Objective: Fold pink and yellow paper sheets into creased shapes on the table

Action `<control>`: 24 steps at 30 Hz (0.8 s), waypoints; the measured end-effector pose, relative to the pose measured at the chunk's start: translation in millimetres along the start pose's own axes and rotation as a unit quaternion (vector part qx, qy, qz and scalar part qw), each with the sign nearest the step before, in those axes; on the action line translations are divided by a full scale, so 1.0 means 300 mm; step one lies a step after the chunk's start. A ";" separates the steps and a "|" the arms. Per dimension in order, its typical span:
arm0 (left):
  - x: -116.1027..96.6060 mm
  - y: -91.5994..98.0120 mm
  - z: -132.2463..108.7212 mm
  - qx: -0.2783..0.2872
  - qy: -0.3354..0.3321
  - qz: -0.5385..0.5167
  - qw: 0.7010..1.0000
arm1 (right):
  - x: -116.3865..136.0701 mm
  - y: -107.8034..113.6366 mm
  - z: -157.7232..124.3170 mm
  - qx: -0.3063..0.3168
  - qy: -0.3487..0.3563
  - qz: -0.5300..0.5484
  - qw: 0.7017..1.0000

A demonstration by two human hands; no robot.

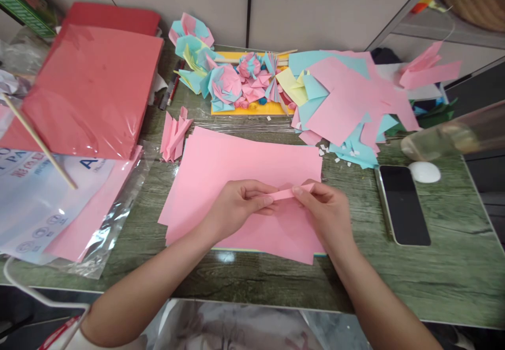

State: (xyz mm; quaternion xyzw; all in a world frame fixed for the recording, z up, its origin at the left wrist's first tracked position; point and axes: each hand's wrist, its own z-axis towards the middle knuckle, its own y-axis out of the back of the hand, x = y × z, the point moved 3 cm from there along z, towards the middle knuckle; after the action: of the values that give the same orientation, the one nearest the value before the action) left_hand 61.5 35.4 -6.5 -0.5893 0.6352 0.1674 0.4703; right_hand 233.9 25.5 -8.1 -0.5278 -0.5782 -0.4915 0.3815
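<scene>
My left hand [236, 205] and my right hand [325, 213] meet over a stack of pink paper sheets [221, 166] lying on the green wood-grain table [453, 266]. Both hands pinch a narrow folded pink paper strip [287, 193] between thumb and fingers, the left at its left end, the right at its right end. The strip is held just above the sheets. A small fan-folded pink paper piece [174, 135] lies left of the stack's far corner.
A wrapped pack of red paper [87, 87] and a plastic sleeve [35, 203] with a wooden stick [39, 142] lie left. Folded pink, blue and yellow paper flowers [232, 79] and loose sheets [347, 100] fill the back. A phone [403, 203], a white egg-shaped object [424, 172] and a clear bottle [453, 137] are right.
</scene>
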 end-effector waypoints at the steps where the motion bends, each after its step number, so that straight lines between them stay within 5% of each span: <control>1: 0.002 -0.001 0.000 0.002 0.002 -0.007 1.000 | 0.000 -0.002 0.001 -0.003 -0.004 0.002 1.000; 10: 0.003 0.001 0.005 0.034 -0.032 0.013 0.999 | 0.002 0.000 0.006 0.006 -0.017 -0.016 1.000; 17: 0.020 -0.011 0.008 -0.008 -0.050 0.049 0.997 | 0.036 -0.023 -0.017 -0.001 0.071 -0.169 0.983; 24: 0.018 -0.012 0.003 -0.016 -0.087 0.013 0.996 | 0.033 -0.047 -0.018 0.084 0.048 -0.071 0.993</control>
State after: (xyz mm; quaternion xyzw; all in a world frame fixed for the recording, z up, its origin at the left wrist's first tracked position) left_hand 65.9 31.9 -10.2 -0.5715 0.5973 0.2342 0.5117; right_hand 218.0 23.2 0.2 -0.4270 -0.6349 -0.4916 0.4158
